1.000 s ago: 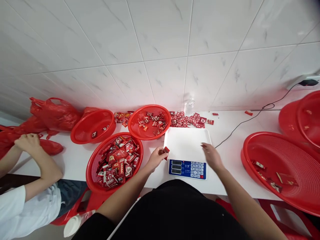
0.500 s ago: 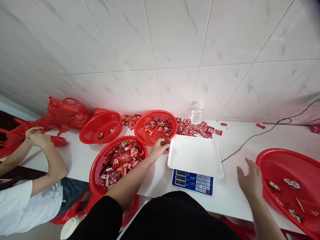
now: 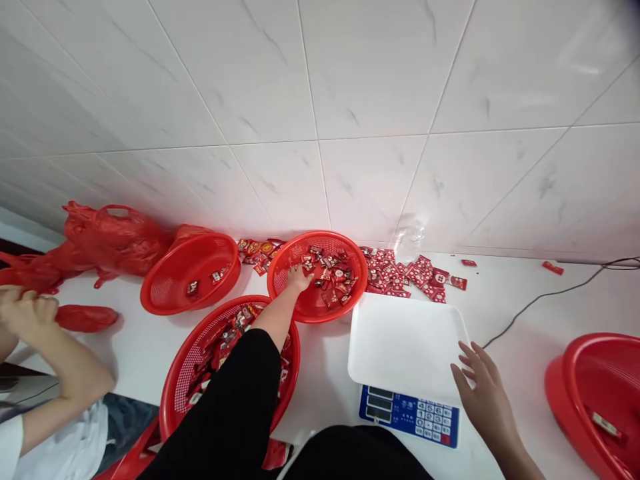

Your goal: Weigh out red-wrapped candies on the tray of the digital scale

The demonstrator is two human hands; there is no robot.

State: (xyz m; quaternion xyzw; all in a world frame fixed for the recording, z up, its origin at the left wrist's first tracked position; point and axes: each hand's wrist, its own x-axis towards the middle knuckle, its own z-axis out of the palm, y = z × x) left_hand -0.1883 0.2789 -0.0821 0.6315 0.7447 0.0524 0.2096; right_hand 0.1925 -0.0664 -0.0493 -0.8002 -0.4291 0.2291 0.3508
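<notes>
My left hand (image 3: 299,277) reaches into the far red basket (image 3: 280,293), which holds several small red sweet packets (image 3: 334,275). Its fingers curl down among the packets, and what they grip is hidden. My left forearm, in a black sleeve, crosses over the near red basket (image 3: 175,387), which is full of red packets. My right hand (image 3: 483,395) lies open, fingers spread, against the right front edge of the white tray (image 3: 405,347) of a weighing scale. The scale's blue keypad panel (image 3: 410,415) faces me. Nothing lies on the tray.
A third red basket (image 3: 190,273) with a few packets stands at the left, with red plastic bags (image 3: 107,233) behind it. Loose red packets (image 3: 410,275) lie by the tiled wall. Another large red basket (image 3: 595,400) sits at the right. A black cable (image 3: 550,295) crosses the table. Another person's hands (image 3: 23,310) hold a red bag at far left.
My left hand carried a red packet from the scale's left edge into the far basket. My right hand swung out to the right, then came back to the tray's right front edge.
</notes>
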